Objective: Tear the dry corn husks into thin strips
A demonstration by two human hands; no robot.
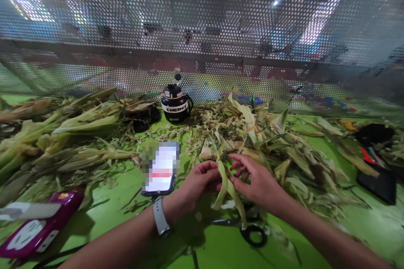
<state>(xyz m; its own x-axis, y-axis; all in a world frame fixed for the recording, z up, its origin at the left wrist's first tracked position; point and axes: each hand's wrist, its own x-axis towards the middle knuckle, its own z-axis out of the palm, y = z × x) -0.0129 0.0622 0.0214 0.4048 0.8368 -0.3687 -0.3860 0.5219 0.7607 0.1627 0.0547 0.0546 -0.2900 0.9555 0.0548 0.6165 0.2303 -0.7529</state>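
Observation:
My left hand [200,180], with a pale watch strap [160,215] on its wrist, pinches a green-yellow strip of corn husk [222,180] that hangs down in folded lengths. Just right of the strip is my right hand [257,178], its fingers apart and slightly curled; the thumb comes close to the husk, and I cannot tell whether it touches. Below both hands, scissors [254,235] with black handles lie on the green table [214,256]. Beyond my hands spreads a heap of husk strips and scraps [252,134].
Long husks [69,130] are piled at left. A phone [162,168] with a lit screen lies near my left hand. A black bottle [175,105] stands against the perforated metal screen [202,38]. A purple case [38,227] is at lower left, a dark flat object [377,183] at right.

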